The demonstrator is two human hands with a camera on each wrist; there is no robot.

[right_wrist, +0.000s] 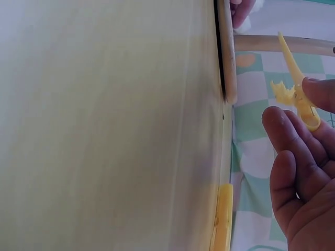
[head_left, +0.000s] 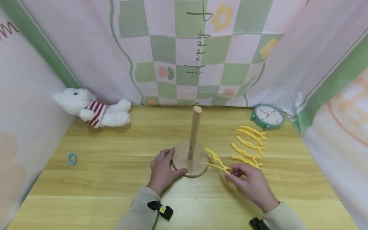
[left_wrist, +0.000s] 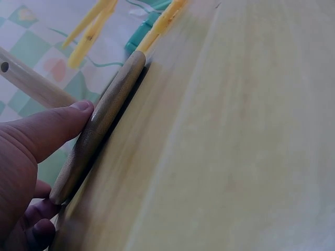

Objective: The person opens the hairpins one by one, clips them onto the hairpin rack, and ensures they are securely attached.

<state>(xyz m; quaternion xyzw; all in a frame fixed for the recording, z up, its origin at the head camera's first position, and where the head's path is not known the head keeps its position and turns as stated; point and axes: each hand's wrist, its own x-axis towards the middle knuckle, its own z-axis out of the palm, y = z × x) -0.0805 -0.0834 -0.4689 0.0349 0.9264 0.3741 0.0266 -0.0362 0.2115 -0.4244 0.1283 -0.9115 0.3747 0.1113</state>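
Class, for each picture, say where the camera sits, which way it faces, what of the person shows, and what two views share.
Head: worn on the head, facing forward and down over the table; sleeves, left hand and right hand show.
Left wrist: worn there, facing the wooden stand; only that hand shows.
Right wrist: worn there, facing the held yellow piece; that hand shows, plus left fingers at the top edge.
Shared: both wrist views include the stand and checked cloth.

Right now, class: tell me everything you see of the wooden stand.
The wooden stand is pale: a flat, round base with one bare, upright post rising from its middle. The post is round, cut flat on top, with small dark marks on its lower part. The base sits on the table; the left hand holds it at its left and near edges.
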